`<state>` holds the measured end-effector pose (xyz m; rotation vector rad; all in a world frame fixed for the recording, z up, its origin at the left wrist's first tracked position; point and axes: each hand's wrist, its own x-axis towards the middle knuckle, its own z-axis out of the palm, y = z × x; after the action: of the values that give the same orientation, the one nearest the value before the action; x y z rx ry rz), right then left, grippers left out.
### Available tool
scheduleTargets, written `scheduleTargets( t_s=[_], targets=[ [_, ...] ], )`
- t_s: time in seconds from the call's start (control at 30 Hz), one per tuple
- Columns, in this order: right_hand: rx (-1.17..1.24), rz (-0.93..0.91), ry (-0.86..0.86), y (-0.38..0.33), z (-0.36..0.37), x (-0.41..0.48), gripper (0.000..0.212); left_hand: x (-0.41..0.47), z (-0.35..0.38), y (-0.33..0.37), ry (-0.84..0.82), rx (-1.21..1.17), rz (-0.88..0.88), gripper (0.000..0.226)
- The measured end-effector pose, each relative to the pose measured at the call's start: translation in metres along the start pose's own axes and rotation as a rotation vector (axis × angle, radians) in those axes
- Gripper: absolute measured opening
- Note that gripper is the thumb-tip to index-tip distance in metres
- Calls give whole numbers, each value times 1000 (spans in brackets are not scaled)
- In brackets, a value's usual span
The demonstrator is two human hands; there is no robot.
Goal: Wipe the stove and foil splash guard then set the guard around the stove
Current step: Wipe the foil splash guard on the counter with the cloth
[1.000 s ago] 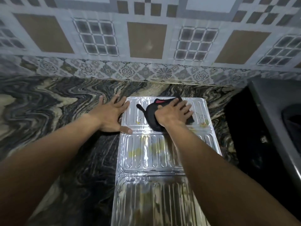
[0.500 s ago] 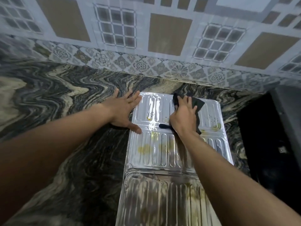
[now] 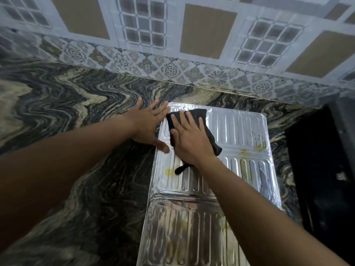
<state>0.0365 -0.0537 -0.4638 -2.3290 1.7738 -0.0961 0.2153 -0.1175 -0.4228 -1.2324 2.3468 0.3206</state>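
Note:
The ribbed foil splash guard [image 3: 240,131] lies flat on the marble counter, folded panels running from the wall toward me, with yellow grease spots on it. My right hand [image 3: 190,139] presses a black cloth [image 3: 199,116] flat against the guard's far left panel, fingers spread over it. My left hand [image 3: 148,123] lies flat and spread on the counter at the guard's left edge, thumb resting on the foil rim. The black stove [image 3: 322,160] is a dark mass at the right edge, mostly out of frame.
The swirled black and cream marble counter [image 3: 76,112] stretches left of the guard. A patterned tile wall [image 3: 192,45] rises right behind the guard's far edge.
My right hand has slid the cloth leftward across the far panel, from its middle to its left corner beside my left hand. The left hand has stayed at the guard's edge.

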Motion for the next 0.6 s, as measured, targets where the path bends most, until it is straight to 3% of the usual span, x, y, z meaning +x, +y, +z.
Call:
scheduleTargets(
  t_s=[0.37, 0.6],
  targets=[
    [42, 144, 36, 54, -12, 15, 53, -1, -3, 3, -43, -52, -22, 146],
    [-29, 409, -11, 105, -25, -18, 53, 0, -4, 4, -51, -51, -28, 144]
  ],
)
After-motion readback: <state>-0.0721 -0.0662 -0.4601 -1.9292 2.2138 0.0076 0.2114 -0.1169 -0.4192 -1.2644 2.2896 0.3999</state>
